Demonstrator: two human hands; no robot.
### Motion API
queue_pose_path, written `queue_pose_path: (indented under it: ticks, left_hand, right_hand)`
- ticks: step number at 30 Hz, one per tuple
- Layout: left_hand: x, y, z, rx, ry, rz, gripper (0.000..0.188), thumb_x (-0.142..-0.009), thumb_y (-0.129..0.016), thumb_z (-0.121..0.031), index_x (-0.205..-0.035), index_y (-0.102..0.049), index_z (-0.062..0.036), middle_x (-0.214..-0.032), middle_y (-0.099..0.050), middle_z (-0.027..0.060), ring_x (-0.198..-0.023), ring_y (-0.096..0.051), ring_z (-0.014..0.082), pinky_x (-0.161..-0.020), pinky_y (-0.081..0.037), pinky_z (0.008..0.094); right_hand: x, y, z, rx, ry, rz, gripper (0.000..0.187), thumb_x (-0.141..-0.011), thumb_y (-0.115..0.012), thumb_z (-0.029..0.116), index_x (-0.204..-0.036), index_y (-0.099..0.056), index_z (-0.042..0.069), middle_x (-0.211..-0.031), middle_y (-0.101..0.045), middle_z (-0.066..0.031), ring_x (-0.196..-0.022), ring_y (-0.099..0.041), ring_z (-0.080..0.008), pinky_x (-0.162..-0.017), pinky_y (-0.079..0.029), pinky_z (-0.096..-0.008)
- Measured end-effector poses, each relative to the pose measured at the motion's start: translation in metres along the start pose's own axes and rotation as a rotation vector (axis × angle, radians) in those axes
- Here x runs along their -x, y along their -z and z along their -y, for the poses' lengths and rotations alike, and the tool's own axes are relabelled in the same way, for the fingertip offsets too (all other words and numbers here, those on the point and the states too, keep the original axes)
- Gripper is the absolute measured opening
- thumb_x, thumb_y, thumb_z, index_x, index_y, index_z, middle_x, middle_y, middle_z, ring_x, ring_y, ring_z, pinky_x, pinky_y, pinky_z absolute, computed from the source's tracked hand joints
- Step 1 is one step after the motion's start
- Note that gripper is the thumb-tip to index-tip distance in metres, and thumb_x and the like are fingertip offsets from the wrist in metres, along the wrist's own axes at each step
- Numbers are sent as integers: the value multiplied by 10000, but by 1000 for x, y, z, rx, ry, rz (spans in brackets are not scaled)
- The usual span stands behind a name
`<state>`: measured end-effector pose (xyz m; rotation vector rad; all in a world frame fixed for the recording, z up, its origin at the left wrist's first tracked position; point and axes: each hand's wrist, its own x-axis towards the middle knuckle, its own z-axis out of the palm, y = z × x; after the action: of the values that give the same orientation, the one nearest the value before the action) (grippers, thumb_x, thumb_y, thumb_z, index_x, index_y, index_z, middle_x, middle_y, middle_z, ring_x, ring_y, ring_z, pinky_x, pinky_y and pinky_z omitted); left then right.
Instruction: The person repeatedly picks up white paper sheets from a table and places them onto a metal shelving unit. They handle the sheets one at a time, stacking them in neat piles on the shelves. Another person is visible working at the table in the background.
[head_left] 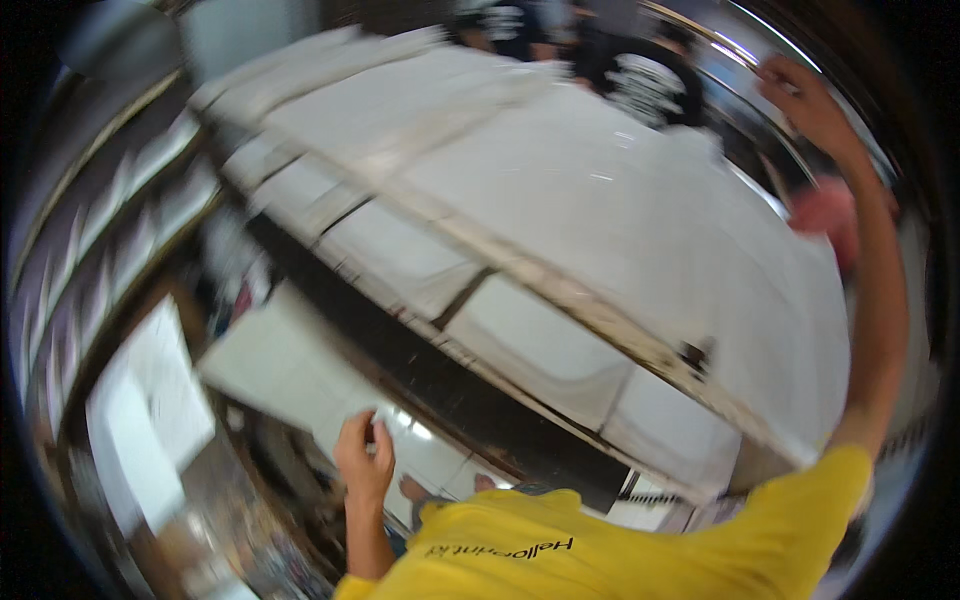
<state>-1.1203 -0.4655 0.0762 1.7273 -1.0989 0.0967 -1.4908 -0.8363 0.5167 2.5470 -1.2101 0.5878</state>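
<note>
My left hand hangs at lower centre, over the gap beside a long white-covered table. Its fingers are loosely curled with a gap to the thumb, and I make out nothing in them. My right arm stretches up along the right side, past the table's end. At the upper right my right hand is raised, its fingers bent and apart, with nothing visible in it. A pale bar runs lengthwise along the table, with white panels on its near side. Motion blurs the details.
Racks with stacked shelves stand at the left. White sheets lie on a cluttered surface at lower left. A dark table edge borders the tiled floor. Beyond the table are people in black shirts; something pinkish red is near my right arm.
</note>
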Motion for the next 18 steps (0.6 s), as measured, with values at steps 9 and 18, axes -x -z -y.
queue_pose_path:
  ticks: [9,18]
  left_hand:
    - [-12,87,42,-135,150,-232,190,-839,-681,-111,-1015,-641,-50,-909,-623,101,-628,-614,242,-583,-503,347]
    - [25,175,92,-483,384,-560,181,-868,-659,-139,-1021,-621,-49,-938,-597,117,-748,-630,322,-643,-502,402]
  right_hand:
    - [-15,-42,386,53,811,-45,358,-955,-626,140,-1306,-589,79,-1194,-629,-137,-998,-622,-213,-903,-532,-324]
    - [15,-76,585,-578,1597,-54,357,-866,-696,108,-1199,-623,0,-883,-597,-86,-619,-489,-106,-541,-396,-238]
